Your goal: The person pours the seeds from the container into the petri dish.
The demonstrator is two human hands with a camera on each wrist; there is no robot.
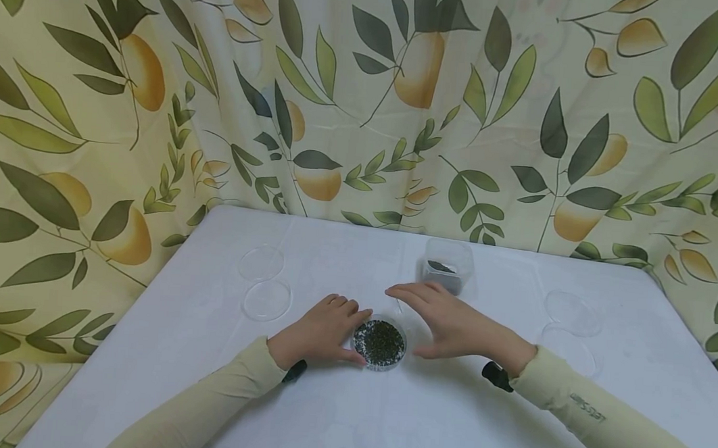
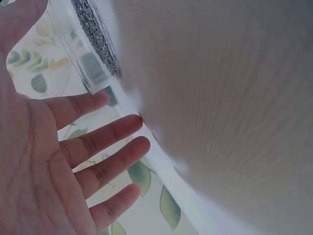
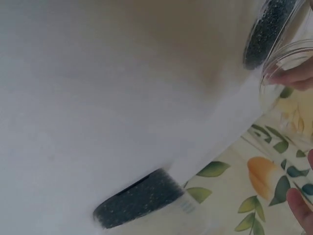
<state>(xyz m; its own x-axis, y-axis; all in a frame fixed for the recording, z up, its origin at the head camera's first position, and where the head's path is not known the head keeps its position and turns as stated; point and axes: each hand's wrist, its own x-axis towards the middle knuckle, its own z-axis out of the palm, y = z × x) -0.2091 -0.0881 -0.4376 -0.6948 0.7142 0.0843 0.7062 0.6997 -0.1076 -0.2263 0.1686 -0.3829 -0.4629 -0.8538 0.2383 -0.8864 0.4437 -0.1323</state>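
Note:
A round clear petri dish [image 1: 380,343] filled with dark green-black granules lies on the white table. My left hand [image 1: 325,330] holds its left side, thumb and index finger on opposite edges; in the left wrist view the index fingertip meets the clear rim, the other fingers stretching out free. Right of the dish, my right hand [image 1: 451,323] is spread in a wide C. A clear round lid [image 3: 269,83] appears tilted between its thumb and fingers, beside the dish, with the thumb visible through it. In the head view this lid is barely discernible.
Behind the right hand stands a clear box [image 1: 463,256] with dark granules inside. Two clear round dish parts, including a round piece [image 1: 265,317], lie at left. Two more faint round pieces [image 1: 574,313] lie at right. A leaf-patterned curtain [image 1: 363,150] hangs behind.

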